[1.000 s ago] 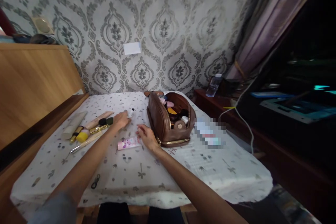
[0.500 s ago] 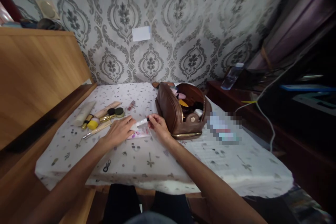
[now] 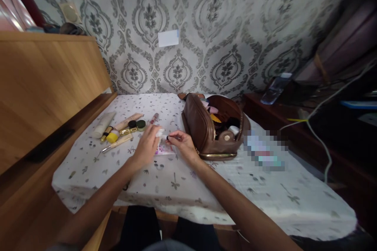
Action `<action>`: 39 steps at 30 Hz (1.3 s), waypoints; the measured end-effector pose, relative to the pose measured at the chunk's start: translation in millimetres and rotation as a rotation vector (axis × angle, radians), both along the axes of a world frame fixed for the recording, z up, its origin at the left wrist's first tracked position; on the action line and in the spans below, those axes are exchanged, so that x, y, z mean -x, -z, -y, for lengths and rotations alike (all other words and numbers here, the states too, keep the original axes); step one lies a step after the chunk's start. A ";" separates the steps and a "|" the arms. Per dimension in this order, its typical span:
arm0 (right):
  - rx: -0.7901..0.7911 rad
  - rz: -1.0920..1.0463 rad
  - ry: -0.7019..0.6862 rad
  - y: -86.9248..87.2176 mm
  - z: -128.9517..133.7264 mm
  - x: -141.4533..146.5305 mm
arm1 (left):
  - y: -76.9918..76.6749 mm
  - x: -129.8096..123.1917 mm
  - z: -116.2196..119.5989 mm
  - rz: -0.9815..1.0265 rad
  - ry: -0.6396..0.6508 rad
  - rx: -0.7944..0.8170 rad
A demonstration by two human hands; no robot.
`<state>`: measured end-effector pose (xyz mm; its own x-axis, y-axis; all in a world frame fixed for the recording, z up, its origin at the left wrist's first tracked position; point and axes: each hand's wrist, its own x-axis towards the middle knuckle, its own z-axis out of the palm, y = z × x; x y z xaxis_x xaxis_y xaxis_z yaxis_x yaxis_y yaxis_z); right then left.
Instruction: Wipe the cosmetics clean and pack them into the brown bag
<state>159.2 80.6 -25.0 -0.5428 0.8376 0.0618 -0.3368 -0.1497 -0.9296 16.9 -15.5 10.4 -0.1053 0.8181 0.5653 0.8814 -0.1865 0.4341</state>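
My right hand (image 3: 184,145) is closed in a pinch on a slim white tube with a dark end (image 3: 167,138), most of it hidden by the fingers. Facing it, my left hand (image 3: 146,145) has its fingers closed on a crumpled white wipe (image 3: 160,132). Beneath both hands lies a white packet with pink and purple print (image 3: 163,149). Just to the right stands an unzipped brown makeup bag (image 3: 193,125) holding several cosmetics. Beyond my left fingers lies a small tube with a reddish part (image 3: 154,118).
To the left lie a pale squeeze tube (image 3: 103,124), a yellow-capped container (image 3: 112,137), a makeup brush (image 3: 118,143) and dark round lids (image 3: 141,125). A blurred-out item (image 3: 263,151) is right of the bag. A water bottle (image 3: 276,89) stands on the dark furniture.
My left hand has lifted and turned, bringing the white wipe up near the tube's dark end. The tube shows less now. The whole view has shifted, so things appear farther right.
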 end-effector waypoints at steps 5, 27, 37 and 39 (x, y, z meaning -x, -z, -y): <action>-0.025 -0.035 -0.025 -1.8 1.1 -1.3 | 10.3 -10.8 -7.7 -0.305 0.104 0.166; 0.029 -0.098 -0.083 -1.9 1.3 -3.1 | 22.7 43.1 -10.2 0.379 -0.073 0.019; -0.129 0.027 -0.212 -7.8 5.2 -5.7 | 24.8 45.7 -10.0 0.604 -0.159 -0.085; -0.127 0.039 -0.240 -9.0 5.8 -6.2 | 26.0 46.2 -10.7 0.664 -0.171 -0.095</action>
